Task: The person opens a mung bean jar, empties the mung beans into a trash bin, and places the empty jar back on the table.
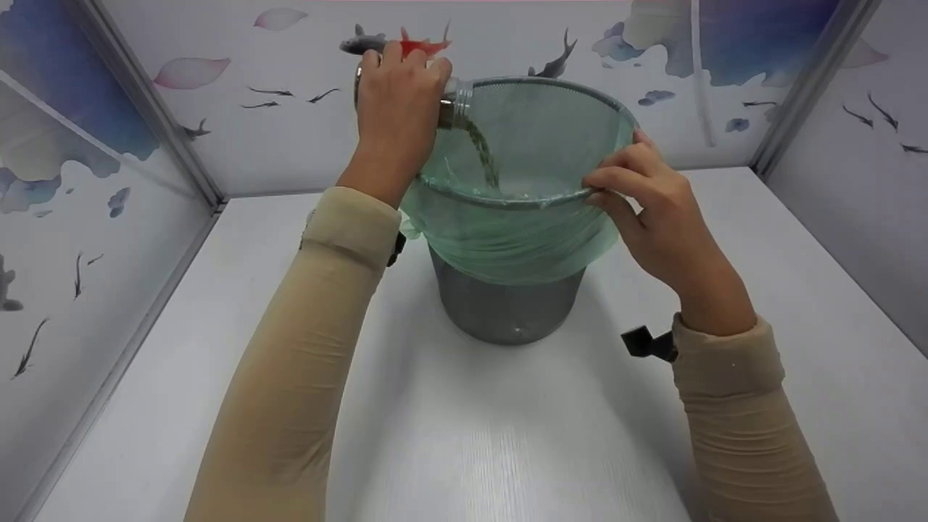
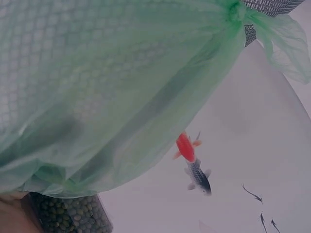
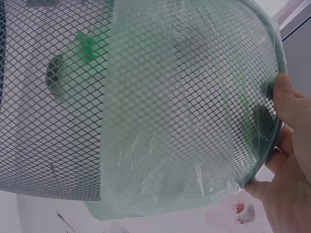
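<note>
My left hand (image 1: 402, 109) grips a clear jar (image 1: 458, 101) tipped sideways over the left rim of a grey mesh bin (image 1: 507, 304). Small green beans (image 1: 482, 156) stream from its mouth into the green plastic bag (image 1: 522, 246) lining the bin. In the left wrist view, beans fill the visible part of the jar (image 2: 73, 213), beside a bit of the hand (image 2: 17, 213). My right hand (image 1: 652, 203) pinches the bin's right rim and the bag's edge; the right wrist view shows the fingers (image 3: 284, 104) along that rim.
The bin stands on a white table (image 1: 493, 435), its bag knotted at the left side in the left wrist view (image 2: 238, 12). White panels (image 1: 254, 145) printed with fish and petals enclose the table at the back and sides, with grey metal strips at the corners.
</note>
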Tool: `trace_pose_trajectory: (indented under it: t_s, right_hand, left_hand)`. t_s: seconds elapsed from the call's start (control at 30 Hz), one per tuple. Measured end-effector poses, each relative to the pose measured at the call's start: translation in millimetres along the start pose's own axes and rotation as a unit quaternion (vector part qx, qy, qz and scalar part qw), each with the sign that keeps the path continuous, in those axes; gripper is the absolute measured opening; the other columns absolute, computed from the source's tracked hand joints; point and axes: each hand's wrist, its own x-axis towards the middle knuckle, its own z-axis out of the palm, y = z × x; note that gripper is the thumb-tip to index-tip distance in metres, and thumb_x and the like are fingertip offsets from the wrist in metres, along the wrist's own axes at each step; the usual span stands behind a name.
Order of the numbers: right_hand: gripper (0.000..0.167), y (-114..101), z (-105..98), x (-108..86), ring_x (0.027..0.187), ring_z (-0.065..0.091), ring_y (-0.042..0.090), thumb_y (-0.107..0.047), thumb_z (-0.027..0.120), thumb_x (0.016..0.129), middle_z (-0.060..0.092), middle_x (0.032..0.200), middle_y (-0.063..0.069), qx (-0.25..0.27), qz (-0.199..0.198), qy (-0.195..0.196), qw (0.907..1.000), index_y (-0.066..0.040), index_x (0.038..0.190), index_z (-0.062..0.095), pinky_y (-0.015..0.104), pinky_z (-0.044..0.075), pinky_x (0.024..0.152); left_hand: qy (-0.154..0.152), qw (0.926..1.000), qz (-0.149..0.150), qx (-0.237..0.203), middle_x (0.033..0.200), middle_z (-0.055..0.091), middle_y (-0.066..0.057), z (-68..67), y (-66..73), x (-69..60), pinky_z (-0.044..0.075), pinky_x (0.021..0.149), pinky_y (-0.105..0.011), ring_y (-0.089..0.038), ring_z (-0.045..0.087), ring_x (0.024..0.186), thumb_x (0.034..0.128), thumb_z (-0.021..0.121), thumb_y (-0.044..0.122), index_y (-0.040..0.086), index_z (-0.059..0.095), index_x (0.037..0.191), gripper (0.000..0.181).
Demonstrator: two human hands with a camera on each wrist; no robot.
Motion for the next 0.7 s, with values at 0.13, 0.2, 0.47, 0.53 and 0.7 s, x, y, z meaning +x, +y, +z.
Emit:
trace_pose_trajectory:
  t_s: [0.13, 0.2, 0.47, 0.53, 0.7]
  right_hand:
    - [0.011, 0.4, 0.5, -0.6, 0.082, 0.063, 0.033, 0.007, 0.072, 0.093, 0.063, 0.098, 0.021, 0.0, 0.0, 0.002, 1.0, 0.003, 0.103, 0.076, 0.06, 0.026, 0.126]
    - [0.011, 0.7, 0.9, -0.9, 0.082, 0.062, 0.032, 0.007, 0.072, 0.093, 0.063, 0.098, 0.021, 0.001, 0.0, 0.002, 1.0, 0.003, 0.103, 0.076, 0.06, 0.025, 0.126]
    - [0.013, 1.1, 1.4, -0.1, 0.084, 0.058, 0.028, 0.007, 0.072, 0.093, 0.063, 0.098, 0.02, 0.006, 0.003, 0.003, 1.0, 0.002, 0.104, 0.076, 0.059, 0.025, 0.126]
    - [0.013, 1.3, 0.9, 0.1, 0.083, 0.059, 0.028, 0.007, 0.072, 0.093, 0.063, 0.098, 0.02, 0.006, 0.001, 0.002, 1.0, 0.002, 0.104, 0.076, 0.059, 0.025, 0.126]
    - [0.013, 1.0, -3.6, -0.3, 0.092, 0.063, 0.032, 0.006, 0.072, 0.095, 0.064, 0.103, 0.02, -0.007, -0.004, -0.022, 0.9997, 0.003, 0.108, 0.075, 0.057, 0.023, 0.128]
  left_hand:
    - [-0.002, 1.0, 0.002, 0.0, 0.145, 0.064, -0.018, 0.1, 0.2, -0.2, 0.042, 0.115, -0.055, -0.041, 0.054, 0.135, 0.1055, 0.066, 0.008, 0.009, 0.064, 0.143, 0.038]
    - [-0.004, 1.0, 0.004, -0.003, 0.146, 0.064, -0.018, -0.3, -0.1, -0.6, 0.041, 0.116, -0.056, -0.041, 0.053, 0.136, 0.1056, 0.066, 0.008, 0.009, 0.064, 0.144, 0.038]
    - [-0.014, 0.9999, 0.004, -0.007, 0.146, 0.064, -0.018, -2.4, -1.2, -0.2, 0.041, 0.115, -0.056, -0.041, 0.053, 0.136, 0.1064, 0.064, 0.007, 0.009, 0.063, 0.144, 0.038]
    - [-0.016, 0.9998, 0.004, -0.006, 0.146, 0.064, -0.019, -2.7, -1.0, 0.1, 0.042, 0.114, -0.056, -0.041, 0.054, 0.135, 0.1066, 0.064, 0.007, 0.009, 0.063, 0.144, 0.037]
    - [-0.024, 0.9997, 0.008, 0.005, 0.145, 0.064, -0.019, -3.5, 0.2, 1.2, 0.044, 0.112, -0.056, -0.042, 0.055, 0.133, 0.106, 0.064, 0.007, 0.008, 0.063, 0.143, 0.037]
